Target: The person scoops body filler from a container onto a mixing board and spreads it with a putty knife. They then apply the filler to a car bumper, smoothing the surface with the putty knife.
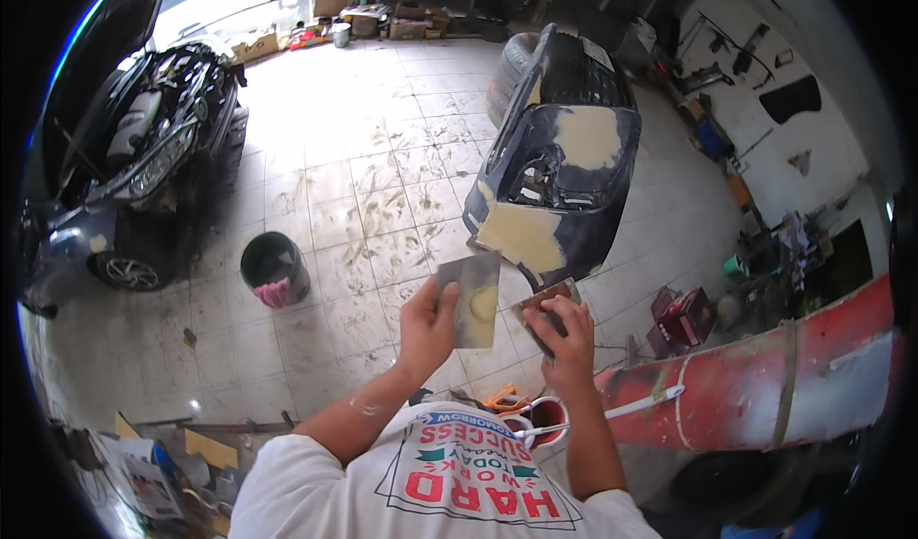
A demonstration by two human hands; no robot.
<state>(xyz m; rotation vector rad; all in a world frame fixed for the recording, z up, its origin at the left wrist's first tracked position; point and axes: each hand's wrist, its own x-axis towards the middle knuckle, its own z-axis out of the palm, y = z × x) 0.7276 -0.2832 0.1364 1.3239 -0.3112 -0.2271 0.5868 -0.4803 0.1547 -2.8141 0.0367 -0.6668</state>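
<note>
left fingers [442, 302] grip the metal plate's [478, 300] left edge.

Dull grey metal spreader plate [475, 298] — smooth yellow putty smear; glossy dark bumper [564, 171].

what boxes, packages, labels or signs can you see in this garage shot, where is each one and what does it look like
Cardboard boxes: far end of the floor by the back wall, brown, rectangular, several together.
Flat carton: left of those, near the bright doorway, tan, low.
Red box: floor at right, beside the red panel, dark red, blocky.
Shirt print: on the person's white shirt, bottom centre, red and teal lettering in a dark outline.
No screens visible.
</note>
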